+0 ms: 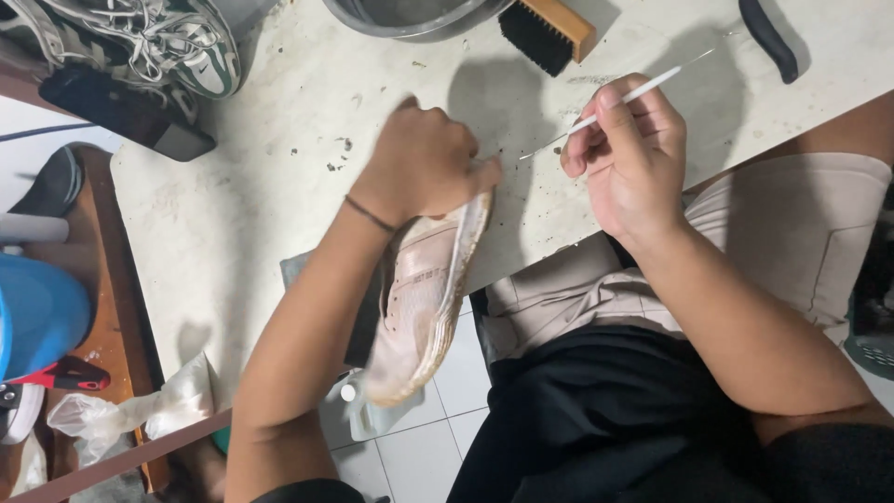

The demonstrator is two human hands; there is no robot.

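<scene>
Two bare hands at work over a pale worktop (279, 224), seen from above. Nearest: black cloth and beige shorts on the lap, white floor tiles below the wrists. Left hand (424, 163), thin dark band on the wrist, is closed around the top end of a dirty pinkish-white shoe (419, 298); shoe hangs down twd the lap w/ its sole edge facing right, toe end lowest, upper end resting at the table edge. Right hand (629, 154) sits just right of the left, apart from the shoe, fingers pinched narrow on a thin white stick (643, 91) that slants up-right; its lower tip points back twd the left hand, not touching the shoe as far as can be told. Dark crumbs of dirt lie on the top btwn and around both hands. Beyond the hands: wooden brush w/ black bristles (545, 30) above the gap btwn them, grey metal bowl (410, 17) just left of it, black handle (768, 39) far right. Well left of the left hand: green-white sneaker (163, 42) and a dark phone (126, 112). Lower left: blue bucket (37, 312), crumpled clear plastic (140, 410).
</scene>
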